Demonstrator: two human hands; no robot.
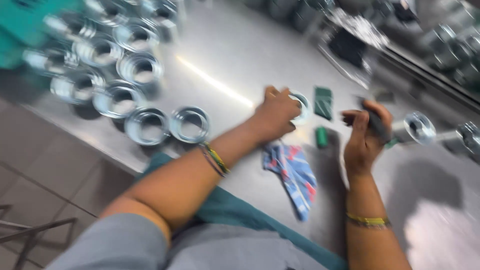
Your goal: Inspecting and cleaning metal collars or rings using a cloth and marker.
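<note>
The picture is blurred by motion. My left hand [276, 114] reaches across a steel table [235, 60] and closes on a shiny metal ring [303, 107]. My right hand [366, 132] is wrapped around a dark slim tool [376, 124] that points away from me. Just beyond that hand lies another shiny metal fitting [419, 127]. Between my hands rest a dark green flat piece [323, 102] and a small green cylinder [321, 137]. A blue and red patterned cloth [294, 172] lies below my left hand.
Several threaded metal rings [145, 125] stand in rows at the table's left, by a teal crate [22, 30]. More metal parts [450, 55] crowd the far right. A tiled floor [45, 175] shows at the lower left. A teal cloth [235, 210] hangs at the near edge.
</note>
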